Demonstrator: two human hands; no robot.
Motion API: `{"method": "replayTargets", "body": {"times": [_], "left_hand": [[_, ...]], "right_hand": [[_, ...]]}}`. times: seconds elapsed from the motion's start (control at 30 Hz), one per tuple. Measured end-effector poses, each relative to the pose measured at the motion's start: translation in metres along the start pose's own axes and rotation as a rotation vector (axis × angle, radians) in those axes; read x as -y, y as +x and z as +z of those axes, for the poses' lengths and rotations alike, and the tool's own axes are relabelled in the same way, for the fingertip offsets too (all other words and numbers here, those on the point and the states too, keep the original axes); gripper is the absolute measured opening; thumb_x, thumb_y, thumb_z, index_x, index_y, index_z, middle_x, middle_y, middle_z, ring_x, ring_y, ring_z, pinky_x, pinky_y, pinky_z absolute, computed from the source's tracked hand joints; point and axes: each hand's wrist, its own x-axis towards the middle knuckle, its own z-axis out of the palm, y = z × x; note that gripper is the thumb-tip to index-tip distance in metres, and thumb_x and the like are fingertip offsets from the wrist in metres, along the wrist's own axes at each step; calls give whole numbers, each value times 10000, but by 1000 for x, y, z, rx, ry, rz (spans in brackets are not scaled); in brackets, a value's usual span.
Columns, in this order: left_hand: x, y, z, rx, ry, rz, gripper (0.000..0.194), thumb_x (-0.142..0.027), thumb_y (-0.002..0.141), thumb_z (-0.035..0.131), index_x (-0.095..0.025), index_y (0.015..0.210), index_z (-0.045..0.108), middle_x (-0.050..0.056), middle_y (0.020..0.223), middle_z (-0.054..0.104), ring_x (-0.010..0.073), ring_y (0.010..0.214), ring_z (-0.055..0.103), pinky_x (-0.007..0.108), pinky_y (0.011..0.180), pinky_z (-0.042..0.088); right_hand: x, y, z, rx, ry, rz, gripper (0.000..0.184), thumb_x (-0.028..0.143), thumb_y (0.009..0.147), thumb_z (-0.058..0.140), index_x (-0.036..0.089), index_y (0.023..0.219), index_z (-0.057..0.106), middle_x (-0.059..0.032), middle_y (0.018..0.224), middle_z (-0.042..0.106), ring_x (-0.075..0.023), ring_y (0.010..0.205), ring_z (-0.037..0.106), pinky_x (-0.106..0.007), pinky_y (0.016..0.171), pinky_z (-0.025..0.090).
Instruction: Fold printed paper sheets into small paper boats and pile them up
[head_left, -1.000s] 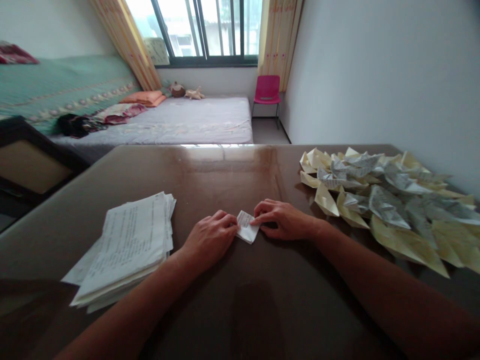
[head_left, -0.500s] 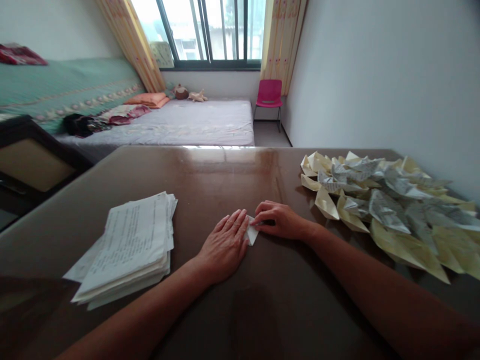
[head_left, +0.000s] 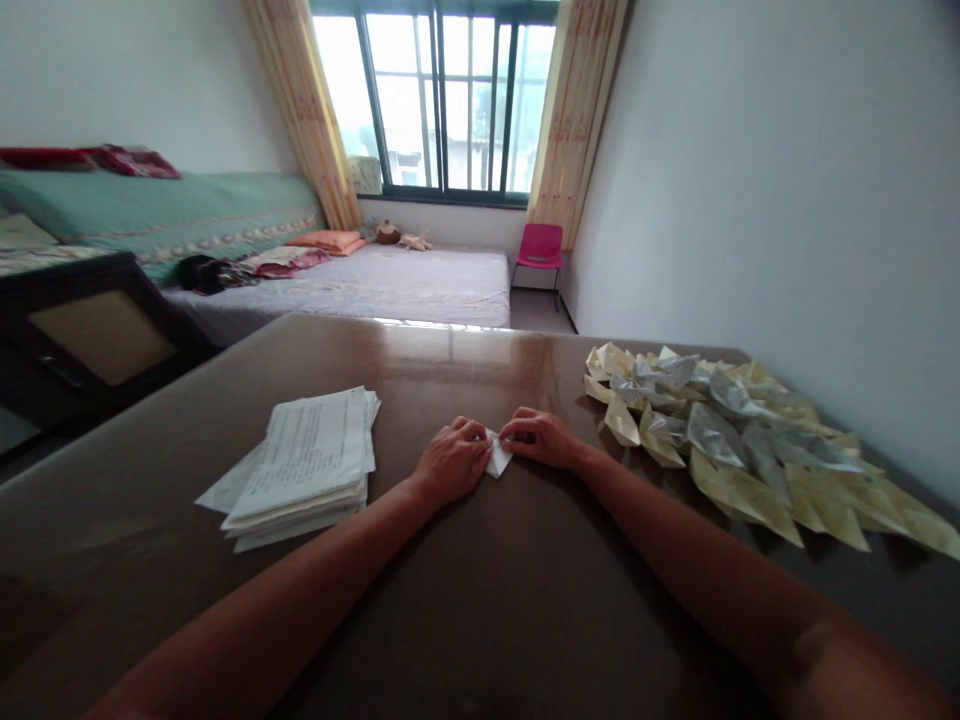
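A small white piece of folded paper [head_left: 496,460] lies on the brown table between my two hands, its lower tip pointing towards me. My left hand [head_left: 453,460] has its fingers curled and pinches the left side of the paper. From the other side my right hand [head_left: 546,438] grips the paper's right edge between thumb and fingertips. The upper part of the paper is partly covered by my fingers.
A stack of printed sheets [head_left: 307,465] lies on the table [head_left: 450,620] at the left. Many folded paper boats [head_left: 712,435] in yellow and white crowd its right side near the wall. Beyond stand a bed [head_left: 420,285] and a pink chair [head_left: 540,246].
My left hand lay flat over the paper and now has its fingers curled at the paper's edge. My right hand stays at the paper. The view has tilted up and shifted left.
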Motion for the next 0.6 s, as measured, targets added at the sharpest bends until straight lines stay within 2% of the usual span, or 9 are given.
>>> {"method": "replayTargets", "body": {"times": [0.17, 0.3, 0.37, 0.43, 0.53, 0.6], "left_hand": [[-3, 2, -5, 12, 41, -4, 331, -317, 941, 383, -224, 984, 698, 74, 1000, 639, 193, 968, 542, 341, 862, 463], [-2, 10, -15, 106, 59, 47, 372, -351, 939, 371, -218, 898, 716, 68, 982, 677, 189, 907, 599, 311, 850, 456], [-6, 9, -18, 141, 65, 54, 388, -378, 950, 335, -224, 1077, 668, 69, 957, 696, 202, 885, 626, 322, 829, 462], [-12, 1, -15, 148, 71, 59, 421, -397, 956, 317, -223, 1252, 560, 82, 1056, 685, 217, 973, 622, 344, 877, 449], [-23, -16, -3, 130, 79, 53, 460, -419, 929, 389, -205, 1323, 489, 124, 1319, 543, 258, 1208, 499, 404, 1007, 372], [-27, -27, 4, 99, 79, 12, 462, -399, 934, 384, -210, 1348, 458, 134, 1403, 452, 279, 1285, 413, 455, 1042, 333]], "right_hand": [[2, 4, -1, 19, -42, 26, 208, 322, 853, 602, 218, 1007, 694, -11, 864, 587, -104, 725, 563, -235, 727, 447], [8, 6, -1, 33, -55, 25, 158, 262, 840, 617, 204, 965, 694, -1, 839, 573, -100, 714, 556, -233, 726, 453], [11, 4, 2, 2, -63, 44, 167, 256, 852, 601, 184, 976, 687, -13, 854, 569, -104, 721, 559, -242, 730, 459], [12, 1, 5, -28, -68, 60, 196, 269, 869, 581, 163, 1002, 678, -28, 872, 572, -108, 726, 566, -251, 737, 467], [10, -1, 7, -35, -73, 68, 212, 269, 878, 564, 151, 1015, 676, -45, 904, 592, -114, 739, 582, -262, 752, 477], [8, 2, 3, -13, -76, 63, 201, 240, 878, 553, 158, 1005, 685, -51, 921, 618, -125, 777, 597, -271, 776, 480]]}}
